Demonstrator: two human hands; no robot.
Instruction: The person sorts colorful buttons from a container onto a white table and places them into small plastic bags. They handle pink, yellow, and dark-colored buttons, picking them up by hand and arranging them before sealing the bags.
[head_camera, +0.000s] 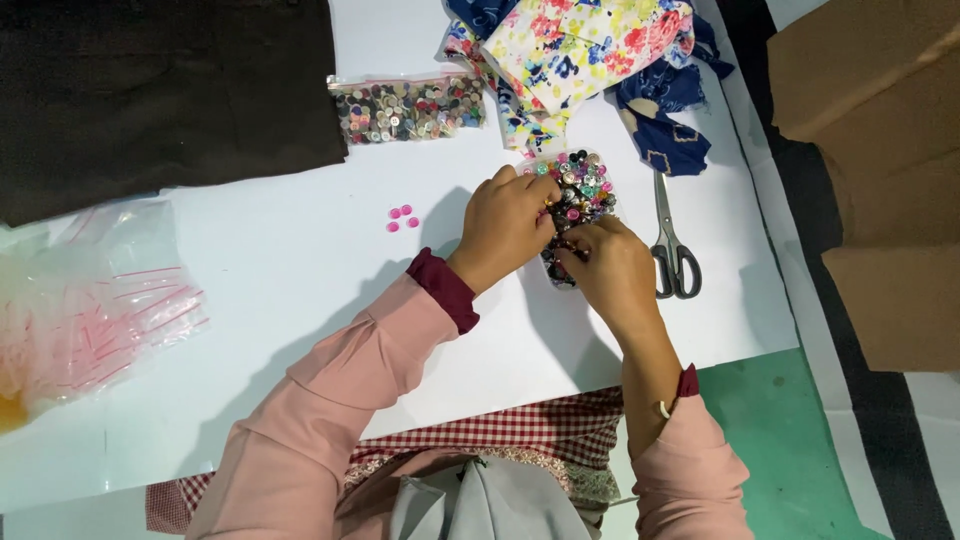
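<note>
- A white table top (300, 290) fills most of the frame; its right edge runs diagonally down the right side, beside brown cardboard (880, 170).
- Just right of centre, a small clear bag of mixed coloured buttons (580, 190) lies on the table.
- The left hand (505, 225) curls over the bag's left side, fingertips pinching at the buttons.
- The right hand (610, 265) covers the bag's lower end, fingers closed on it; what they pinch is hidden.
- Three loose pink buttons (402, 217) lie on bare white just left of the hands, apart from them.
- Grey-handled scissors (672, 245) lie just right of the right hand, blades pointing up the frame.
- A second, fuller bag of buttons (408, 108) sits at upper centre, near floral fabric (590, 45).
- Dark cloth (160, 95) covers the upper left corner.
- A heap of empty clear zip bags (90, 300) lies at the left edge.
- Open white surface stretches between that heap and the hands.
</note>
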